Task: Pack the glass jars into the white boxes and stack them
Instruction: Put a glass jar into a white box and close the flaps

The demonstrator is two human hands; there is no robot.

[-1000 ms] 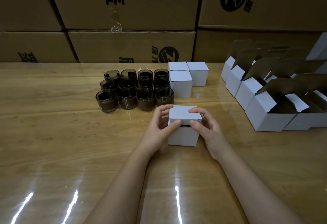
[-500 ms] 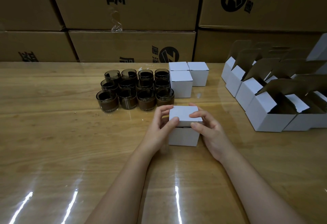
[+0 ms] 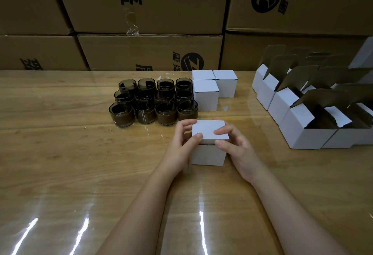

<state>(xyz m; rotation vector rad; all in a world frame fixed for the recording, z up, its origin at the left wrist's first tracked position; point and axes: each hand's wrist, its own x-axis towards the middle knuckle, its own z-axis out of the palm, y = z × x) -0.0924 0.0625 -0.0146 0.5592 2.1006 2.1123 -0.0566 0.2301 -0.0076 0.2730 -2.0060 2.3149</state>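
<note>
A small white box (image 3: 209, 154) stands on the wooden table (image 3: 60, 164) in front of me, its lid nearly flat with a thin gap at the front edge. My left hand (image 3: 181, 145) grips its left side, thumb on the lid's front corner. My right hand (image 3: 236, 148) holds the right side, one finger on the lid and thumb at the front edge. Several dark glass jars (image 3: 153, 101) stand in rows behind and to the left. Three closed white boxes (image 3: 207, 95) sit beside the jars.
Several open white boxes (image 3: 302, 121) with raised brown flaps stand in rows at the right. Large brown cartons (image 3: 149, 51) form a wall along the table's far edge. Glare streaks cross the table's near side.
The lid has been pushed down, so the dark gap at the box's front has shrunk. My right fingers have moved onto the lid top; my left thumb shifted to the front corner.
</note>
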